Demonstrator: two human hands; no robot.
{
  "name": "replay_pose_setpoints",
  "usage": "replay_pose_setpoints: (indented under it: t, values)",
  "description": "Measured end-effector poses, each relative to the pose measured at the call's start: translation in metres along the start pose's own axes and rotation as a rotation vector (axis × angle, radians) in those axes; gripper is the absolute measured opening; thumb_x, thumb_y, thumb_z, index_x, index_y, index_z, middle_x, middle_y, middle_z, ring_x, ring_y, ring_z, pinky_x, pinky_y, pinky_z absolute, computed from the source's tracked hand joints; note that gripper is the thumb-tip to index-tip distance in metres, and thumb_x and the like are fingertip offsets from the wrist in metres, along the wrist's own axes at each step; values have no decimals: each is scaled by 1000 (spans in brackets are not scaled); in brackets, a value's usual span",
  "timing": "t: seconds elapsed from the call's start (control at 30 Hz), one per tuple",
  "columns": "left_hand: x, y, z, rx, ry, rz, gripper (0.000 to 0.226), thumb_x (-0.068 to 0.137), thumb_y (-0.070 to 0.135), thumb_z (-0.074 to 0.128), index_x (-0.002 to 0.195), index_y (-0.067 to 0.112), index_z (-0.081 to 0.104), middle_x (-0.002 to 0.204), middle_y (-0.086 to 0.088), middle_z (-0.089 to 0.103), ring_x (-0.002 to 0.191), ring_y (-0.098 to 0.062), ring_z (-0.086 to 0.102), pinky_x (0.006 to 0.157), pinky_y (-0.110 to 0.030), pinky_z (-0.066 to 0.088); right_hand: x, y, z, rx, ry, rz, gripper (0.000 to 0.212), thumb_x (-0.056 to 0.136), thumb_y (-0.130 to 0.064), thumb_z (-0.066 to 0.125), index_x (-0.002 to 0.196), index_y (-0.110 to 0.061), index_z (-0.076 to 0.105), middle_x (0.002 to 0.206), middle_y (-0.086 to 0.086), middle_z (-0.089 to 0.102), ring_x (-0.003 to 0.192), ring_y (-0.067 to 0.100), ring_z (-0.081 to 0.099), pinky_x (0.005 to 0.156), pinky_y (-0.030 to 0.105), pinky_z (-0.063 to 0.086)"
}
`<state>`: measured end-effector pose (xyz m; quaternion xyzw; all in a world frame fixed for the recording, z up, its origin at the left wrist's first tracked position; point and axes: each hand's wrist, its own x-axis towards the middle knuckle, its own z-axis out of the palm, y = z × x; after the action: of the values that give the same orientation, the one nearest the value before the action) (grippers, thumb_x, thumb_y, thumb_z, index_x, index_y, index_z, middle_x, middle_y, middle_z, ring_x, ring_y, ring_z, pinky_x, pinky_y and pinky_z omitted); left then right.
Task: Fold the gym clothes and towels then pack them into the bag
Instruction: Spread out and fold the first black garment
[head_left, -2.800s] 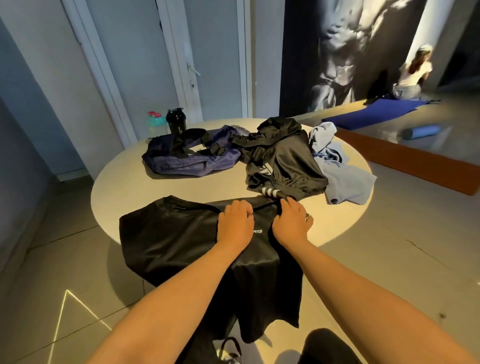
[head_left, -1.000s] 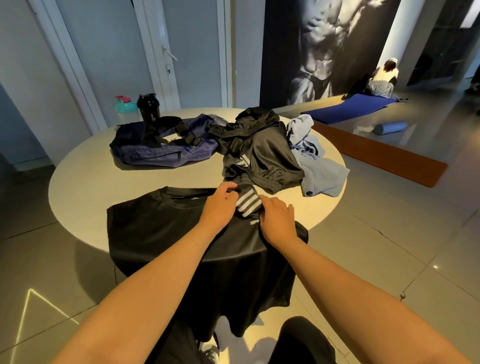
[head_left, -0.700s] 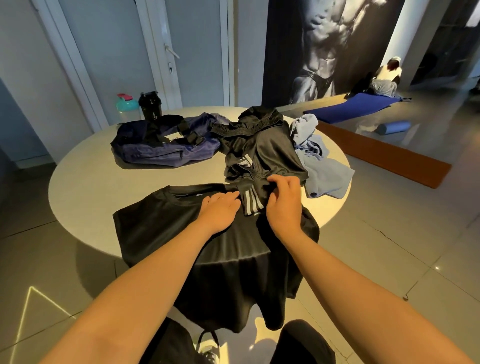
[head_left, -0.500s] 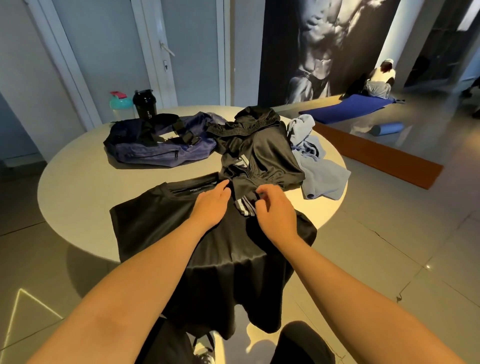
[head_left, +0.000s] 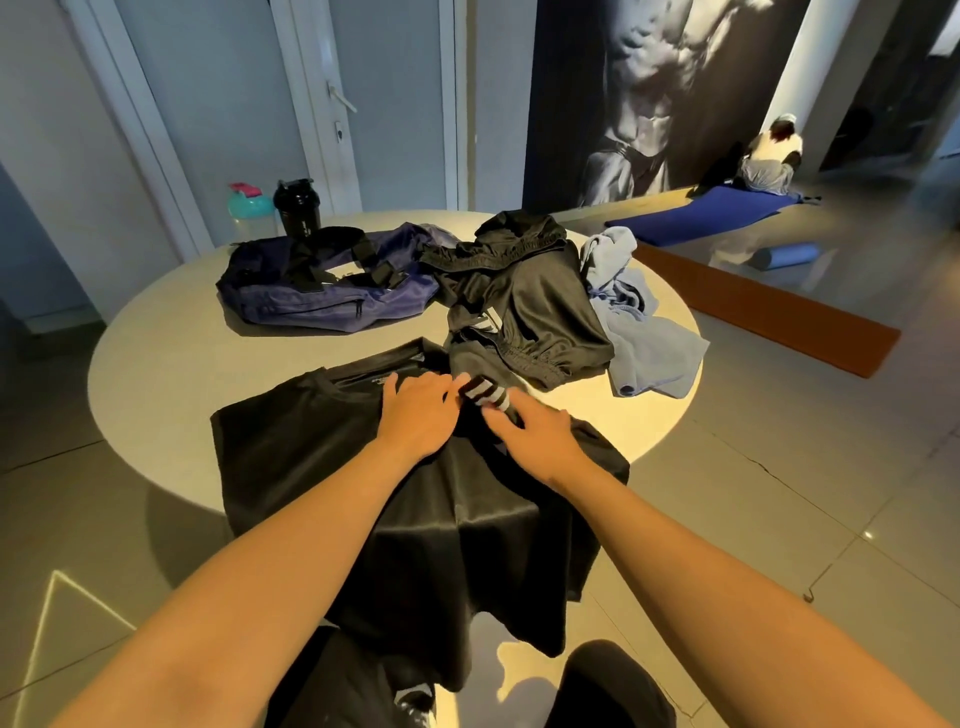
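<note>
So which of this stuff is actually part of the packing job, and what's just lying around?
Part of the job: black T-shirt, black striped garment, grey-blue cloth, navy bag.
Just lying about: teal bottle, black shaker, blue mat, foam roller.

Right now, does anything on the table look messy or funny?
Yes. The black shirt hangs partly off the table, and the black pants and pale blue cloth lie crumpled in a heap, not folded.

Seemingly free table (head_left: 156, 374) left, clothes (head_left: 535, 306) ahead
</note>
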<state>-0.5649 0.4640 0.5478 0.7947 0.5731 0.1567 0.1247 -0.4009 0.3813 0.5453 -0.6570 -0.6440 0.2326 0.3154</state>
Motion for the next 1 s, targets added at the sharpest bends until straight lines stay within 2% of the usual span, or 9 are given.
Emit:
replay_pose_setpoints:
  t: [0.1,0.2,0.27,0.33,0.43,0.5,0.67,0.8,1.0]
  values:
    - [3,7,-7,-82,-122,-126,48,105,30,22,153,26,28,132,-12,60,132,-37,49,121,-59,8,-4,3,1,-33,-213,23,43,96,-66,42,96,-39,75,148,-12,50,148,13,24,117,59,-12]
    - [5,-1,-9,-181,-174,-175,55,104,53,15,158,42,18,151,-6,50,146,-30,35,122,-54,-8,-6,4,-2,-114,-104,63,50,98,-65,35,82,-37,73,131,-9,60,142,19,36,118,63,0]
    - [0,-7,-4,-128,-197,-138,61,102,59,24,159,44,7,161,-4,36,151,-26,26,121,-55,-10,-6,9,-4,-337,-63,117,47,102,-57,26,116,-38,66,142,1,51,144,27,32,120,59,9]
    - [-6,-10,0,-58,-201,-87,62,102,59,26,159,41,9,166,-1,22,155,-19,12,120,-56,-12,-5,14,-4,-493,-103,237,62,102,-56,19,152,-23,35,164,9,20,151,35,12,122,53,10]
    - [-17,-14,8,99,-184,11,60,103,61,23,159,40,17,168,3,15,155,-16,5,121,-55,-10,-5,11,-1,-503,-153,401,78,100,-65,16,161,-16,4,166,19,-7,152,40,-9,124,51,0]
    - [-23,-18,9,146,-160,52,61,102,62,27,158,40,19,167,3,17,155,-18,8,123,-55,-3,-7,4,1,-515,-107,364,81,99,-66,27,160,-15,11,165,21,-4,152,39,-8,122,51,3]
    - [-20,-11,-5,163,-238,-26,75,93,64,42,159,39,17,168,6,8,152,-29,6,121,-52,10,1,-3,9,-496,-58,-143,52,93,-46,54,141,-25,53,139,7,51,135,29,41,110,44,29]
    - [-9,-5,-8,135,-278,-105,73,94,62,36,159,44,8,169,9,6,152,-30,5,119,-56,8,10,0,17,-523,-252,-13,67,100,-57,37,159,-29,23,167,4,13,154,23,7,122,52,6]
    - [0,-12,3,152,-241,-85,71,95,74,21,159,44,10,169,4,6,154,-29,2,122,-57,-2,25,3,11,-555,-169,357,88,96,-72,23,161,-17,0,167,14,-12,152,34,-18,119,59,-9]
